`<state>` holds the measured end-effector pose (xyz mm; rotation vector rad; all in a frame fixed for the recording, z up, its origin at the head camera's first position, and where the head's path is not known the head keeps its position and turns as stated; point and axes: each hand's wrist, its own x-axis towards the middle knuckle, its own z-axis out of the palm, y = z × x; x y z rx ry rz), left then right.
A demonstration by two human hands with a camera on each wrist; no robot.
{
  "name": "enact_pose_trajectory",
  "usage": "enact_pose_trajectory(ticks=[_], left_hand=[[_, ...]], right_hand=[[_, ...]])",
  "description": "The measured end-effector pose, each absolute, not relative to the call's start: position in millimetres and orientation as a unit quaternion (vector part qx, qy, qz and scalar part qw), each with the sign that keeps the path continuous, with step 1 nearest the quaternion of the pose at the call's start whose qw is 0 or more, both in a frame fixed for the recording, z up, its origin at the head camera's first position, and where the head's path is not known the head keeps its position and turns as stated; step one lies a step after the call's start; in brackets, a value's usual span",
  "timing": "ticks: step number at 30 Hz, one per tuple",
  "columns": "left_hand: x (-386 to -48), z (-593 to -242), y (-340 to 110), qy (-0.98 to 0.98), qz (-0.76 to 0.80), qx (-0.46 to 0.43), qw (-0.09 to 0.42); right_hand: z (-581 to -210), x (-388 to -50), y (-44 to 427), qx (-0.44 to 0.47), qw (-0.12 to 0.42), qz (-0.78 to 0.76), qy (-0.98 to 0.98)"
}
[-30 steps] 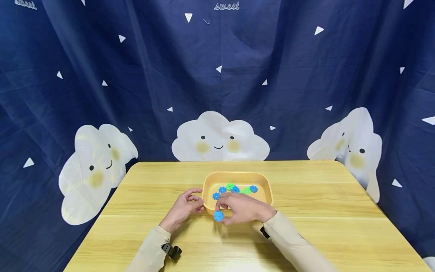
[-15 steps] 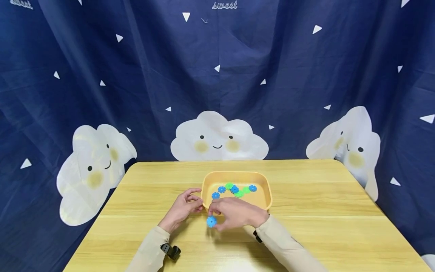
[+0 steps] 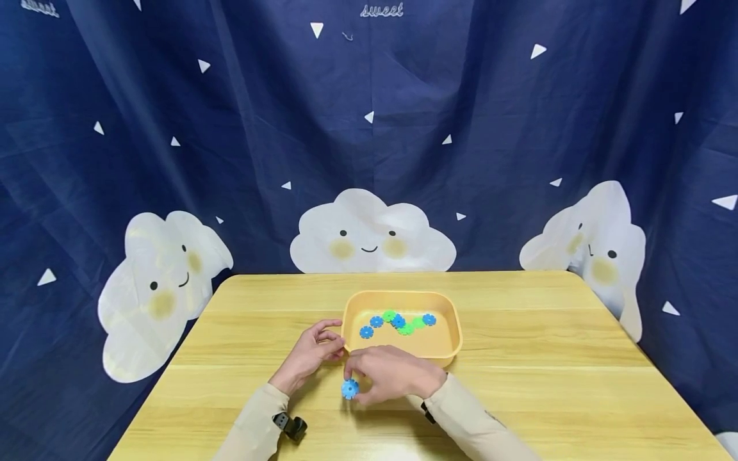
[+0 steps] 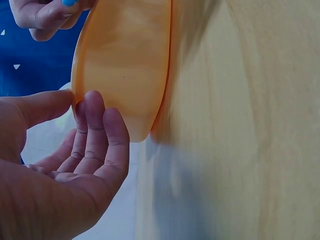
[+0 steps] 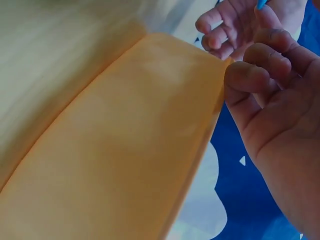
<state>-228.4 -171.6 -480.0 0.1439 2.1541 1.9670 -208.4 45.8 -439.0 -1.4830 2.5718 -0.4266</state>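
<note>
Between thumb and fingers my right hand [image 3: 394,373] pinches a blue notched plastic disc [image 3: 349,388], a snowflake-shaped building piece, in front of the yellow-orange tray [image 3: 455,339]. Only a sliver of this disc [image 5: 261,4] shows at the top of the right wrist view. At the tray's left end, my left hand [image 3: 311,352] holds the rim. In the left wrist view its thumb [image 4: 52,106] is at the rim and its fingers lie along the outer wall. Inside the tray lie several blue discs [image 3: 366,332] and green discs [image 3: 419,323], some overlapping.
The tray stands on a light wooden table [image 3: 519,326], with table surface on every side of it. A dark blue curtain [image 3: 490,160] with white clouds hangs behind the far edge. A black strap device [image 3: 290,426] sits at the left wrist.
My right hand has moved left and toward me with the blue disc, away from over the tray's front, uncovering more of the tray's inside. My left hand stays at the rim.
</note>
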Motion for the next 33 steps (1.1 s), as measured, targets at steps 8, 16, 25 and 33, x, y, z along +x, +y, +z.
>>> enact_pose_trajectory(ticks=[8, 16, 25, 33], left_hand=[[-228, -480, -172, 0.733, 0.669, 0.051, 0.110], [-226, -480, -172, 0.742, 0.659, 0.054, 0.108], [-228, -480, -172, 0.739, 0.663, 0.048, 0.107], [-228, -479, -171, 0.738, 0.664, 0.049, 0.109]], right_hand=[[-447, -203, 41, -0.503, 0.070, -0.139, 0.850], [-455, -200, 40, -0.494, 0.065, -0.132, 0.857], [-465, -201, 40, -0.501, 0.064, -0.133, 0.853], [-473, -202, 41, -0.480, 0.096, -0.116, 0.864]])
